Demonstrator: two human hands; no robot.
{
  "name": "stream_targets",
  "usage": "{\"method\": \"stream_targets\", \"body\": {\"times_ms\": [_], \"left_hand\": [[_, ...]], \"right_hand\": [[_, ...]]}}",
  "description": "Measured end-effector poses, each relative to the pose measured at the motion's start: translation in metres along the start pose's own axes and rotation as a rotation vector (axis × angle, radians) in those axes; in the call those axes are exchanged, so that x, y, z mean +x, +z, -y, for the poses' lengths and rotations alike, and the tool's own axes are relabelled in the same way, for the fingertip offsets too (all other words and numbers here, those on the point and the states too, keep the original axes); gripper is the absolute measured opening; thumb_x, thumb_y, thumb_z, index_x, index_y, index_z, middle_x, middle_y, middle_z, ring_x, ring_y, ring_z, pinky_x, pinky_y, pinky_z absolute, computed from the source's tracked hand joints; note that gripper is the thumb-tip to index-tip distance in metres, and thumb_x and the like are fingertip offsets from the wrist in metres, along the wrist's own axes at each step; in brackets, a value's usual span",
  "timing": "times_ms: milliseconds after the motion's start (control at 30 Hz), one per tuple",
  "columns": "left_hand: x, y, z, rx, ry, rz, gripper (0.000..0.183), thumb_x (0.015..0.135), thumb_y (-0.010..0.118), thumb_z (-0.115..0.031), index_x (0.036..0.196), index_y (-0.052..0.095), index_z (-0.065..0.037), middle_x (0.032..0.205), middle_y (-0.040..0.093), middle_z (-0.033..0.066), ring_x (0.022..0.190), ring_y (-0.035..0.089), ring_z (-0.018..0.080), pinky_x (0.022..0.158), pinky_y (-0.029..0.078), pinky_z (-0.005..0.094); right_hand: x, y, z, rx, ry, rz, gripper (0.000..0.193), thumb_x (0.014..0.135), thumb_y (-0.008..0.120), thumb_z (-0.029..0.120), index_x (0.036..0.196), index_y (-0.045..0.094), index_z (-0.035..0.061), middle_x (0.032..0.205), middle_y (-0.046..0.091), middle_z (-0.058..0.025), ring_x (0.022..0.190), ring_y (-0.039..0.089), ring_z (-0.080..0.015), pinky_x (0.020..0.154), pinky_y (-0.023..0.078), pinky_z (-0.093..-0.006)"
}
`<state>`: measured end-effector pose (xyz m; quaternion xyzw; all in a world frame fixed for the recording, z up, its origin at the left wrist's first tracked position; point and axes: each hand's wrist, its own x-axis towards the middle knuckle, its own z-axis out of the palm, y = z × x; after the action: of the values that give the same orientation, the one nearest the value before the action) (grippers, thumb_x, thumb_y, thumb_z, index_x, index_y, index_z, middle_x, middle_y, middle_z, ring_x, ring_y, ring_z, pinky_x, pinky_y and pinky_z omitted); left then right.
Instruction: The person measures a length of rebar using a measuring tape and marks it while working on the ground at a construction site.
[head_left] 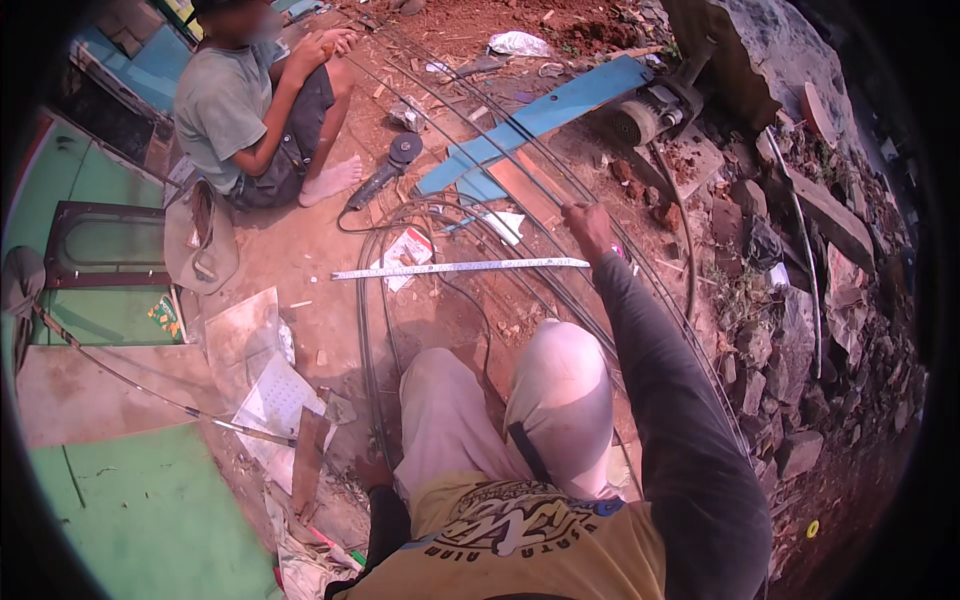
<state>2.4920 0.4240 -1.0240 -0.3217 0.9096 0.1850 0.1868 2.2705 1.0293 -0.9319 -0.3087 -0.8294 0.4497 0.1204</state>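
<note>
My right hand [590, 229] reaches forward with its fingers closed round a thin steel rod [546, 185], one of several long dark rods that run diagonally across the ground. Just below that wrist ends a white strip of measuring tape [455, 268], lying crosswise over the rods. My left hand [374, 472] is low beside my left knee, near looped rods [371, 380]; it is dark and mostly hidden, so its fingers do not show clearly. An angle grinder [378, 184] with a dark disc rests on the dirt ahead, left of the rods.
Another person [225, 110] squats at the far left, hands raised near the rods' far ends. A blue board [540, 122] lies under the rods. An electric motor [648, 112] stands at the far right, above rubble [795, 340]. Green panels [130, 500] lie left.
</note>
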Motion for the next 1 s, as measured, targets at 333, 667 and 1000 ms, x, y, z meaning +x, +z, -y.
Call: {"method": "stream_targets", "body": {"times_ms": [333,667,1000], "left_hand": [[0.053,0.016,-0.052,-0.138,0.130,-0.074,0.074,0.083,0.068,-0.028,0.136,0.036,0.012,0.138,0.043,0.0286,0.130,0.041,0.0389,0.111,0.031,0.0427],[0.087,-0.015,-0.462,-0.505,1.132,-0.172,0.049,0.082,0.060,-0.007,0.129,0.049,0.003,0.138,0.045,0.0208,0.133,0.037,0.0366,0.111,0.031,0.0424],[0.143,-0.021,-0.597,0.261,1.184,0.070,0.069,0.080,0.054,-0.004,0.146,0.034,-0.011,0.157,0.020,0.0107,0.144,0.020,0.0307,0.116,0.023,0.0420]], "right_hand": [[0.071,0.102,0.042,0.608,0.066,0.382,0.021,0.078,0.060,0.018,0.077,0.068,-0.0017,0.067,0.060,-0.0068,0.054,0.049,-0.0124,0.048,0.034,-0.0270],[0.072,0.138,0.079,0.424,0.045,0.395,0.032,0.079,0.054,0.024,0.069,0.062,-0.0049,0.061,0.056,-0.0057,0.051,0.046,-0.0105,0.046,0.034,-0.0275],[0.045,0.138,0.089,0.349,0.208,0.298,0.029,0.079,0.057,0.023,0.076,0.065,-0.0046,0.068,0.061,-0.0076,0.057,0.050,-0.0121,0.049,0.037,-0.0273]]}}
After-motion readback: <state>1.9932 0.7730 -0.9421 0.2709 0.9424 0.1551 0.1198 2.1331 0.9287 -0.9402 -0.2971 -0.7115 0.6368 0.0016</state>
